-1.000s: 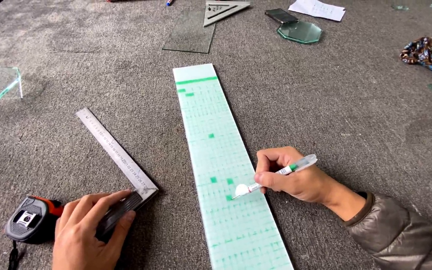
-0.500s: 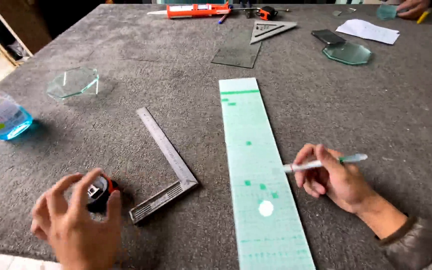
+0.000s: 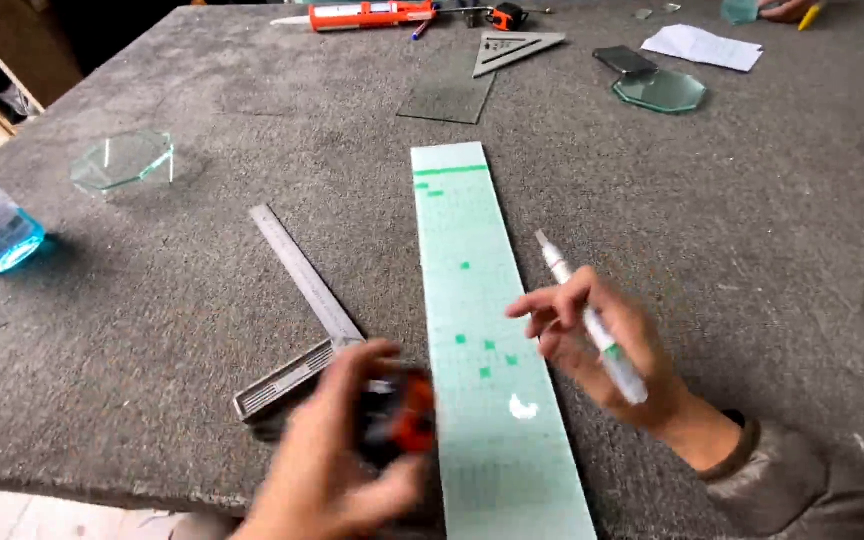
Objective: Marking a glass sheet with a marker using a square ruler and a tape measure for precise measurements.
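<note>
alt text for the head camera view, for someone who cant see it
A person's left hand grips a black and orange tape measure beside a long pale green gridded strip on a grey table, while the right hand holds a white marker. A metal try square lies left of the strip.

Both hands are bare, with no gloves, rings or watch in sight. The left hand (image 3: 337, 470) is blurred, and no sleeve shows on its wrist. Behind the right hand (image 3: 602, 345), the wrist runs into a padded, slightly shiny olive-brown jacket sleeve (image 3: 802, 490), its cuff edged by a thin dark band with an orange-brown lining.
</note>
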